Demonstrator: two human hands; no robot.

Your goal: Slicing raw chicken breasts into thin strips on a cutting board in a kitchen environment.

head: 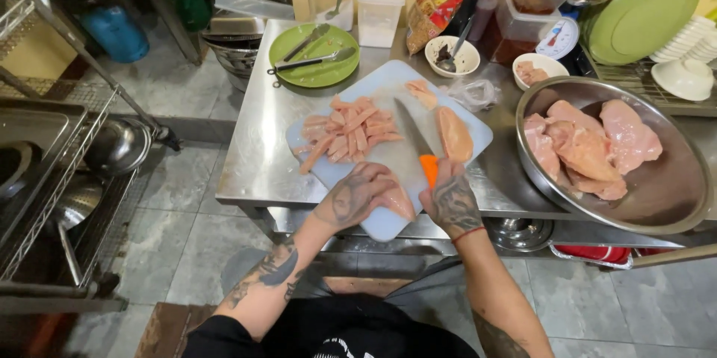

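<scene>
Your right hand [452,200] has its fingers wrapped around the orange handle of a knife [413,136], the blade pointing away from you across the pale cutting board [388,223]. Your left hand [357,195] lies just beside it, fingers curled over a raw chicken piece [401,203] at the board's near edge. Beyond your left fingers sits a pile of chicken strips [345,134]; a whole fillet [454,134] lies just past your right fingers. Further right on the counter [254,156], a steel bowl [672,194] holds more chicken.
</scene>
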